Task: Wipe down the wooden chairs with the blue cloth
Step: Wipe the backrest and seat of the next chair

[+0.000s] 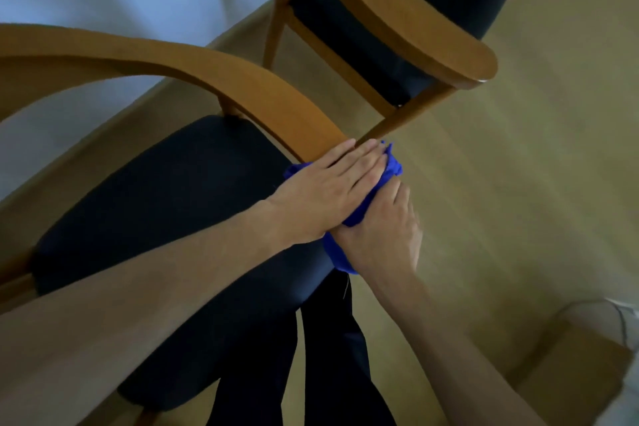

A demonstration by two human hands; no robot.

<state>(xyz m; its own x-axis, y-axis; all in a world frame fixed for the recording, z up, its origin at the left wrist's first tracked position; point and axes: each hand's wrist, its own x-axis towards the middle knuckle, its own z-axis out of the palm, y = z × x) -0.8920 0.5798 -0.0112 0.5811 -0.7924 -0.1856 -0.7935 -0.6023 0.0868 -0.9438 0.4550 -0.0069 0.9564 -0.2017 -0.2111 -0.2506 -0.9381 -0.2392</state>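
Two chairs show in the head view, and I take the near chair (193, 62) as my landmark. At the end of its curved backrest my left hand (328, 188) lies flat, fingers straight and together, pressing the blue cloth (392, 168) onto the wood. My right hand (378, 235), just below that end, grips the bunched cloth. I judge the backrest wipe is underway; next I'd slide along it, then tackle the far chair (397, 17) beyond.

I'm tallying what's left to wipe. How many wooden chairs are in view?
2. The near chair is under the hands at lower left; the far chair stands at upper right. Others may sit outside the frame.
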